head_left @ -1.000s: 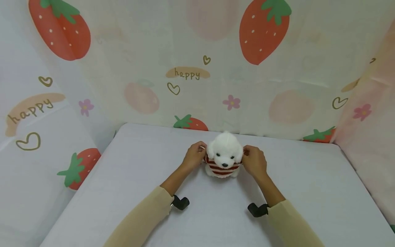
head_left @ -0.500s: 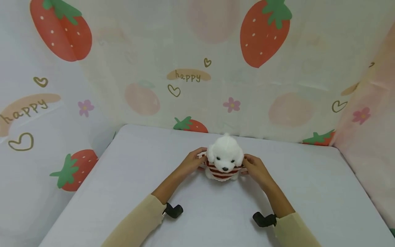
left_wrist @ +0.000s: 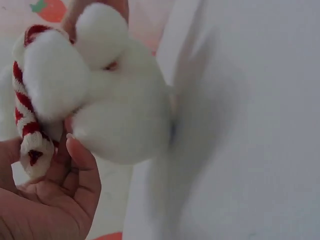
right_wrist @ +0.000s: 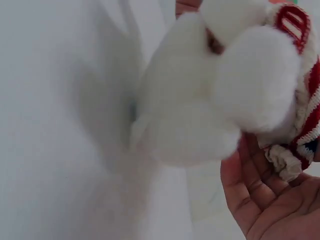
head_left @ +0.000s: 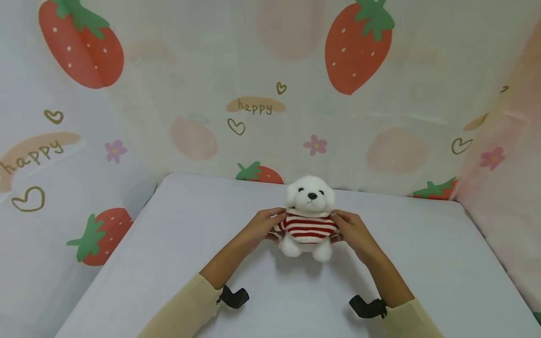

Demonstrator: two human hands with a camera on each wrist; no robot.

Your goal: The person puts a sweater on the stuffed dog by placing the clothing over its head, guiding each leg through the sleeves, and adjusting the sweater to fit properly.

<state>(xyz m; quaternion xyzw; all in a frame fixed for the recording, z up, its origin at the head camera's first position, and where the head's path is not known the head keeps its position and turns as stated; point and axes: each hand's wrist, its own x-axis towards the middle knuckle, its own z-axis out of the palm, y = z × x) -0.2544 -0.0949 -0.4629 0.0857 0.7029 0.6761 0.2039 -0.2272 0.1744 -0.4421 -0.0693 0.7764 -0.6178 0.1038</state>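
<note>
A white plush dog (head_left: 311, 199) in a red-and-white striped knit sweater (head_left: 310, 229) faces the head camera, its two hind feet pointing forward. My left hand (head_left: 259, 227) grips the toy at the sleeve on the left, and my right hand (head_left: 354, 233) holds the opposite sleeve. In the left wrist view the fingers of the left hand (left_wrist: 55, 195) curl behind the sweater beside the fluffy underside. The right wrist view has the right hand (right_wrist: 272, 200) with fingers reaching behind the toy's body at the sleeve cuff. The toy's back is hidden.
A white-covered table (head_left: 203, 206) lies beneath the toy. Behind it stands a cloth backdrop (head_left: 253, 56) printed with strawberries, hearts and "happy", with similar cloth at both sides. Black wrist mounts (head_left: 234, 297) stick out near both sleeves.
The plush dog has tipped back, so its face has lifted and its striped front and feet show. Both hands have shifted from pinching the sides to holding round the sleeves.
</note>
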